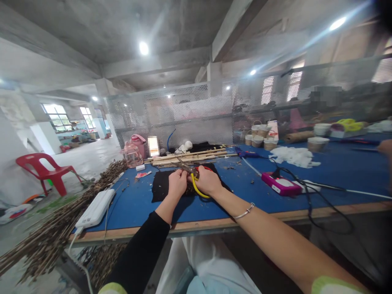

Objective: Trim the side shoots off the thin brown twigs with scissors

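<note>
Gripping yellow-handled tool (196, 187), right hand (208, 181), cups (257, 141) clustered beyond, contents unclear

On the table (130, 213), a cloth (159, 184) lies beneath left hand (177, 182) and right hand (209, 181), sticks (211, 154) just beyond them, a bottle (133, 155) beyond and left, a corded block (96, 208) nearer the wearer and left, a power strip (281, 185) right, wadding (294, 157) and cups (257, 141) beyond and right.

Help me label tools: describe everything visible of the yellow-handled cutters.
The cutters have plastic-looking handles, one yellow and curved, one red, and a dark, metallic-looking head pointing forward-left. The right hand grips them above the black cloth; the left hand is beside the head, contact and blade opening unclear.
</note>
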A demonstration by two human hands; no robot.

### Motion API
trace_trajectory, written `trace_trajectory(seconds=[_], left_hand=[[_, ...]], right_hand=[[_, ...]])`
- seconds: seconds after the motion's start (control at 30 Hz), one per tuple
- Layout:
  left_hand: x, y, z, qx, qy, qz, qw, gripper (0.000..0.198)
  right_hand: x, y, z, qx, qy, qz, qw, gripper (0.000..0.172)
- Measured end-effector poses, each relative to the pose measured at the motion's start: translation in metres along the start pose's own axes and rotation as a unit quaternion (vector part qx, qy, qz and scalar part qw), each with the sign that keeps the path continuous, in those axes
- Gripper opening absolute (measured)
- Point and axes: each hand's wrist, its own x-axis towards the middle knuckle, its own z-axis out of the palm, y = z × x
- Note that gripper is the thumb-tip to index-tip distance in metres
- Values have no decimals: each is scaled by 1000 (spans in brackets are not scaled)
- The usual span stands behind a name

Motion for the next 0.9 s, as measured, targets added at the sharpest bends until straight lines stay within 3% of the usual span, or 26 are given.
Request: trace_trajectory(seconds=[0.23, 0.33, 0.5, 0.67, 0.77, 0.9], left_hand=[[2, -2, -2, -23, -14, -17, 999, 31], [3, -4, 2, -109, -29, -39, 993, 29], [5, -9, 10, -272, -87, -98, 953, 32], [6, -9, 9, -237, -75, -75, 966, 27], [5, -8, 7, -208, -83, -50, 973, 26], [5, -11, 8, -172, -59, -65, 981, 28]], right_hand=[[2, 2, 2, 45, -43, 12, 998, 54], [4, 5, 5, 69, -54, 8, 996, 55], [5, 8, 7, 78, -49, 13, 996, 53], [3, 7, 5, 66, -15, -9, 998, 55], [2, 6, 3, 71, -20, -17, 997, 54], [3, 4, 2, 57, -38, -7, 998, 56]])
